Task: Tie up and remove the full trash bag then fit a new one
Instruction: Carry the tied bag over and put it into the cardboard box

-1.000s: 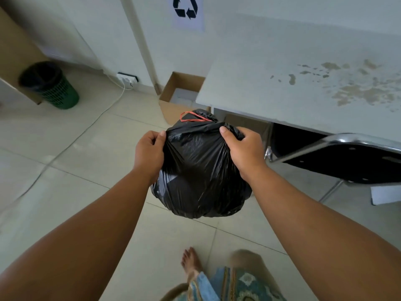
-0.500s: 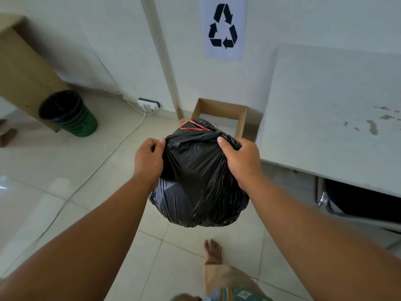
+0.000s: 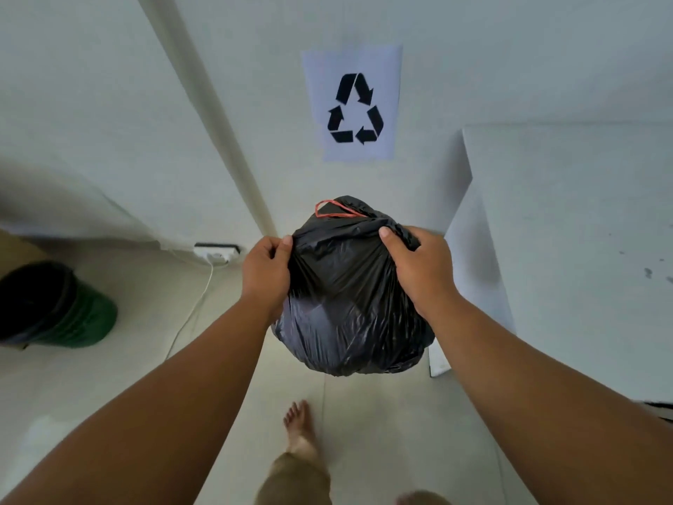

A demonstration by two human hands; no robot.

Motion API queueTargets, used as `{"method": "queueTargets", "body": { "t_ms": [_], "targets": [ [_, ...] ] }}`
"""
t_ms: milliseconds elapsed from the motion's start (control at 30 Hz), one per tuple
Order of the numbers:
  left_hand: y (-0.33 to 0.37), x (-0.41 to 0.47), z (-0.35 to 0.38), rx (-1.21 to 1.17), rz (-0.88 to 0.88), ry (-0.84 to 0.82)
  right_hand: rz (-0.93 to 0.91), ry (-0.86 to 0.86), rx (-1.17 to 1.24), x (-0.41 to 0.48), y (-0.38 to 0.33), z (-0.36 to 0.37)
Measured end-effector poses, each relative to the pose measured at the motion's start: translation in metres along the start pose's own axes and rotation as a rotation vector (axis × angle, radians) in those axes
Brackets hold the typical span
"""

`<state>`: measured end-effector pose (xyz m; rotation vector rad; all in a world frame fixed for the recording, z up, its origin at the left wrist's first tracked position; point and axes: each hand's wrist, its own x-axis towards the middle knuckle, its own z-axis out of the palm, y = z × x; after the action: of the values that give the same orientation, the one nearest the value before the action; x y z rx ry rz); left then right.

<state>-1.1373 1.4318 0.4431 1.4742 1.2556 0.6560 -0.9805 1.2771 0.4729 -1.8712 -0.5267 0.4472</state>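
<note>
A full black trash bag point(image 3: 349, 304) hangs in the air in front of me, well above the tiled floor. A red drawstring loop point(image 3: 333, 209) shows at its gathered top. My left hand point(image 3: 266, 273) grips the bag's upper left side, thumb and fingers pinching the plastic. My right hand point(image 3: 418, 267) grips the upper right side, thumb on top. A green bin point(image 3: 69, 315) with a black liner stands on the floor at the far left.
A white wall with a recycling sign point(image 3: 353, 103) is straight ahead. A white table point(image 3: 568, 249) stands close on the right. A power strip point(image 3: 216, 251) and its white cable lie on the floor by the wall. My bare foot point(image 3: 300, 428) is below the bag.
I have walked closer to the wall with the bag held in both hands. The cardboard box seen earlier behind the bag is out of sight, and the table has slid further right.
</note>
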Motion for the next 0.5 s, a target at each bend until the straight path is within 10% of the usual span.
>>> {"method": "queueTargets", "body": {
  "t_ms": [500],
  "targets": [
    [-0.05,0.225,0.113,-0.006,0.082,-0.135,-0.022,0.214,-0.029,0.179,0.086,0.093]
  ]
}}
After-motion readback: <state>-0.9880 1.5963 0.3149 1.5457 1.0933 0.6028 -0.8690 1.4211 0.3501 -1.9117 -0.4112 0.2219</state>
